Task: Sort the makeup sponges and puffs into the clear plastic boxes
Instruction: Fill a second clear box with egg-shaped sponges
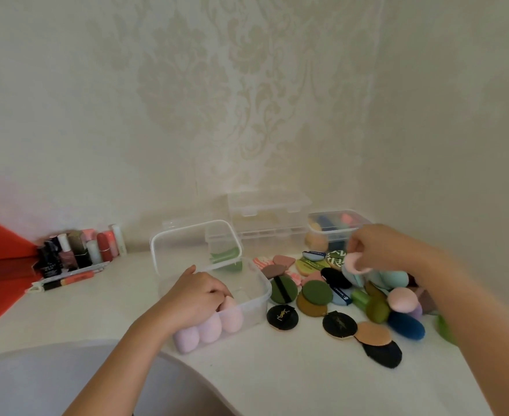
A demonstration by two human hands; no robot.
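Risk: right hand (382,250) pinches a pink sponge (353,264) by its edge, directly above the puff pile (316,292); a loose grip could drop it there. Left hand (196,295) curls round a pink egg sponge (232,315) inside the clear box (266,291).

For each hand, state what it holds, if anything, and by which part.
The right hand pinches a pale pink sponge by its upper edge. The left hand grips a pink egg-shaped sponge by its narrow top, inside the clear box.
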